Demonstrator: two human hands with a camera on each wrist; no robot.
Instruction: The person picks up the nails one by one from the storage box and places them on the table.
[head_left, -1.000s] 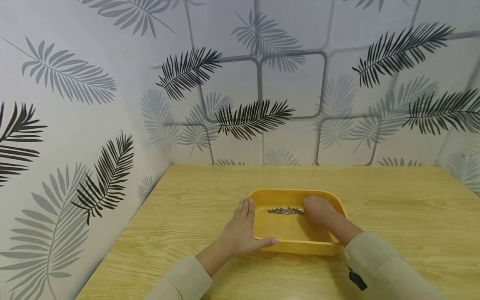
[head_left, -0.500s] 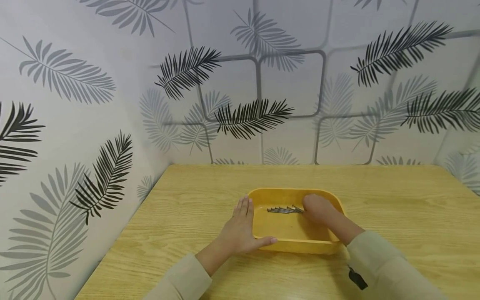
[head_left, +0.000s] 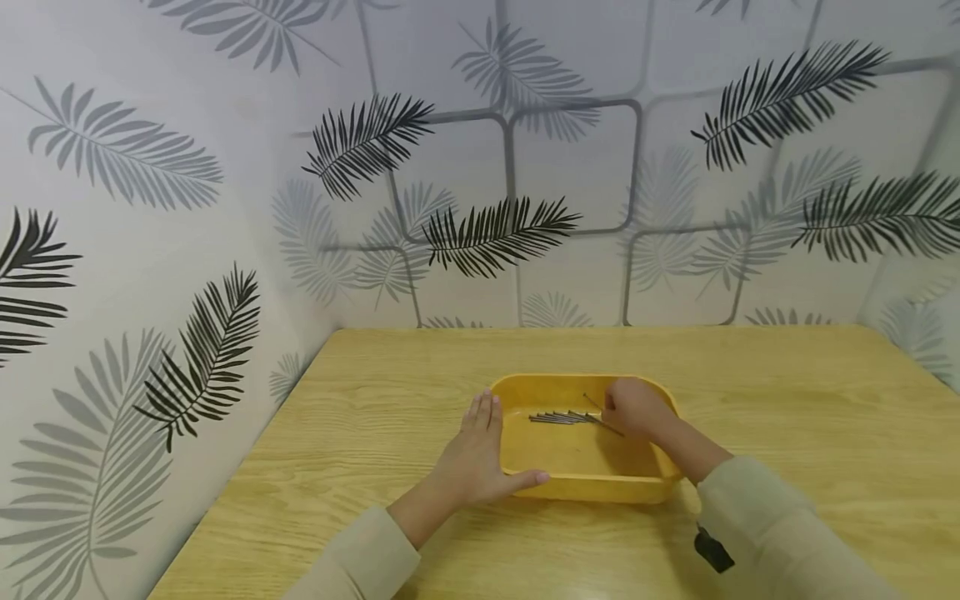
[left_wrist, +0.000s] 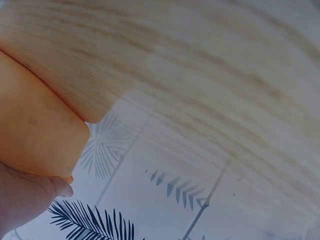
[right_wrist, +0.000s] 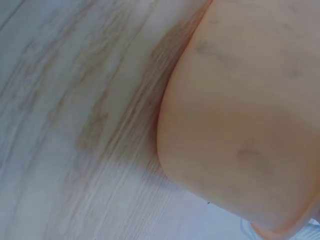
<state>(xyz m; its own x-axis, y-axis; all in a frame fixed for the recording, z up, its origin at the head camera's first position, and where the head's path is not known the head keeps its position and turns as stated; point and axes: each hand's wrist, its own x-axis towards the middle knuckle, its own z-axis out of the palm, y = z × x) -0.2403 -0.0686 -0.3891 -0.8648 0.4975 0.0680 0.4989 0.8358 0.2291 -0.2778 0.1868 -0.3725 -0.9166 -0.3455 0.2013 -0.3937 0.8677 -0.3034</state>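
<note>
A shallow yellow plastic tray stands on the table. Inside it, a slanting row of metal nails lies near the back wall. My right hand reaches into the tray's right half, fingers curled, and pinches a nail whose head end sticks out up and to the left. The fingertips are hidden behind the hand. My left hand lies along the tray's left side with straight fingers, its thumb over the front rim. In the left wrist view, part of that hand touches the tray wall.
The wood-grain table reaches back to a wall with a leaf pattern. A small black object sits by the right sleeve. The tray's outer wall fills much of the right wrist view.
My right hand has lifted slightly, and a nail now shows sticking out of its fingers. One more nail at the row's right end has come into view. The left hand stays on the tray.
</note>
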